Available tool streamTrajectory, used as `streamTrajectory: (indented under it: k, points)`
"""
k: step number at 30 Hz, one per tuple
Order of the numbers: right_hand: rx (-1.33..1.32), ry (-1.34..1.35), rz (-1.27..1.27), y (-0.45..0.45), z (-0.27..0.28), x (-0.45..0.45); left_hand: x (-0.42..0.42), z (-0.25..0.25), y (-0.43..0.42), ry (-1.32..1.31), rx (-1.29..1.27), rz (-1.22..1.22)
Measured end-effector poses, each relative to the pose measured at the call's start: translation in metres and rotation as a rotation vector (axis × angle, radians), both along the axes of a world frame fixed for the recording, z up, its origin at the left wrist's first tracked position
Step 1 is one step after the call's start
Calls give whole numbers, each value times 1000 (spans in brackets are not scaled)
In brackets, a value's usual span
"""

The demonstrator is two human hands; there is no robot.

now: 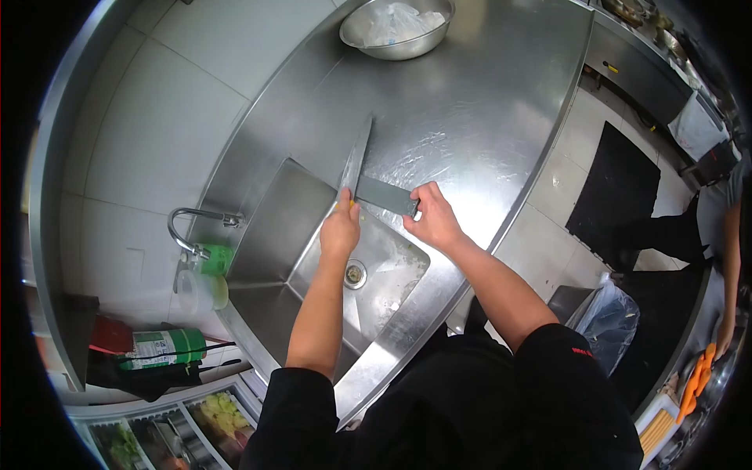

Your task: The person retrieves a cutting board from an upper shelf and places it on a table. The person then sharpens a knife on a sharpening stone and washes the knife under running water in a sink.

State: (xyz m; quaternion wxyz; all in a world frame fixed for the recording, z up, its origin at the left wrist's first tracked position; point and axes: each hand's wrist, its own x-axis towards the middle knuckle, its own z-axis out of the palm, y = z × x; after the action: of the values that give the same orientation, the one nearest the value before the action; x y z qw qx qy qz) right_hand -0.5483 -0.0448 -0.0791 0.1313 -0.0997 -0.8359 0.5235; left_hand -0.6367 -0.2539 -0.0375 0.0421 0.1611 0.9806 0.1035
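Observation:
My left hand [340,227] is closed round the handle of a knife [359,153], its long blade pointing away from me. The blade meets the left end of a dark grey whetstone [385,196], which lies at the far edge of the sink. At the stone's right end, my right hand [435,218] grips it between thumb and fingers. A bit of yellow shows beside the left hand; most of the knife handle is hidden in the palm. Below both hands is the steel sink [313,254] with its drain [355,274].
Water wets the steel counter [470,102] beyond the stone. A metal bowl [403,48] with a plastic bag stands at the back. Left of the sink are a faucet [192,219] and green containers [211,258]. Food trays [168,435] sit lower left. Another person [717,227] stands at right.

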Motion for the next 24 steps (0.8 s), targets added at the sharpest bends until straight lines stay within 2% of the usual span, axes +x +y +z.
streamTrajectory:
  k: [2,4,6,9,12,13,15,18,21,22,24]
  points:
    - [-15,-7,7,1,0,0,36,-1,-17,-27,4,-28]
    - [-35,-24,20,2,1,0,99,-7,-63,-14,62,-157]
    - [-25,-18,30,5,-2,-2,152,31,-91,-164,3,-97]
    - [-11,-4,20,2,-4,0,173,92,-113,-192,65,-57]
    - [-128,-2,32,5,1,3,169,137,-99,-166,143,53]
    - [-87,104,-15,2,-2,2,160,131,-104,-162,160,33]
    - [-92,81,7,5,1,3,140,110,-119,-158,193,-3]
    - [-112,67,10,5,3,2,127,94,-80,-417,519,254]
    - [-121,100,-2,5,-2,1,118,58,-62,-564,649,297]
    - [-120,115,-6,5,-3,2,113,58,-51,-648,598,318]
    - [-96,115,7,6,-3,2,87,44,-30,-700,662,238]
